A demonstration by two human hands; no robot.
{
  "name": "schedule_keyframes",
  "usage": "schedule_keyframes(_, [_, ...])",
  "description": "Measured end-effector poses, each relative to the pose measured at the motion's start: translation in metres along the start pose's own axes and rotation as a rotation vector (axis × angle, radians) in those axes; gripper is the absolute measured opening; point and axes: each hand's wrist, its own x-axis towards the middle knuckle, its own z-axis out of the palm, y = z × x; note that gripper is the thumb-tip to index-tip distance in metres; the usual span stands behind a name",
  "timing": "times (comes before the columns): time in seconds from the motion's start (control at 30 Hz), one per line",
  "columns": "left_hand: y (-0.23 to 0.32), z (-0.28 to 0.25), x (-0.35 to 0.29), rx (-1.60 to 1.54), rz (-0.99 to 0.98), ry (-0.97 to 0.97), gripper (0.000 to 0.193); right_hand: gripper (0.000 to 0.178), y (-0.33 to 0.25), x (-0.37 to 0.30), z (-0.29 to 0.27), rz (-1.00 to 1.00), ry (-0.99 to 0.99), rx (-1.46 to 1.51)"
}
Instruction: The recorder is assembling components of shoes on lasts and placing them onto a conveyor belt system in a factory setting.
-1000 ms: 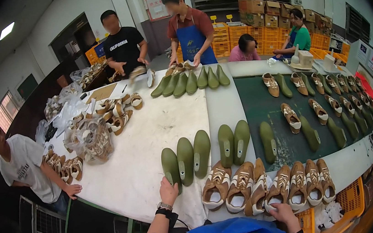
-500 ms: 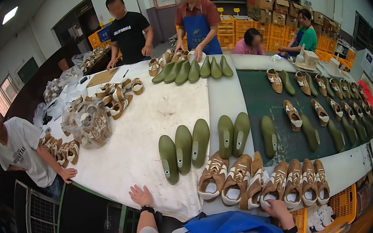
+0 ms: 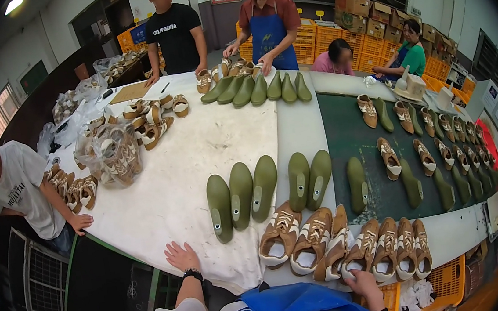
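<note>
My left hand [image 3: 182, 257] rests flat on the white cloth-covered table [image 3: 163, 214], fingers spread, holding nothing. At the near edge my right hand [image 3: 363, 282] has its fingers and thumb on the heel of a brown sneaker [image 3: 360, 250] with white stripes; its underside fingers are partly hidden. That sneaker stands in a row with matching ones, among them a sneaker [image 3: 279, 235] at the row's left end and a sneaker [image 3: 422, 249] at its right end. Behind the row stand green shoe lasts, three on the cloth [image 3: 242, 196] and two on the pale strip [image 3: 319, 179].
A green conveyor belt [image 3: 377, 202] on the right carries sneakers and lasts in rows. Left lie a plastic bag of sneakers [image 3: 111, 156] and loose sneakers. Co-workers stand across the table, one in a blue apron [image 3: 272, 39]; another leans at the left. Below is an orange crate [image 3: 447, 280].
My view has shifted slightly; both my hands keep their places on the cloth and sneaker. Across the table, the person in black now has hands at the table edge, and the aproned person's head has lifted.
</note>
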Motion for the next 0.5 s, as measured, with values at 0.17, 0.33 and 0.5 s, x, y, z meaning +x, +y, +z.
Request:
schedule_keyframes(0.17, [0.0019, -0.0027, -0.0004, 0.017, -0.027, -0.021, 0.051, 0.042, 0.0011, 0.0011, 0.0018, -0.007, 0.006, -0.003])
schedule_keyframes(0.33, [0.0029, -0.0039, -0.0002, 0.024, -0.020, -0.034, 0.051, 0.041, 0.0023, 0.0012, 0.0013, -0.009, 0.012, -0.016])
schedule_keyframes(0.5, [-0.0004, 0.0012, 0.0025, 0.025, -0.026, -0.048, 0.051, 0.045, -0.0042, 0.0003, -0.0056, -0.001, -0.035, -0.002])
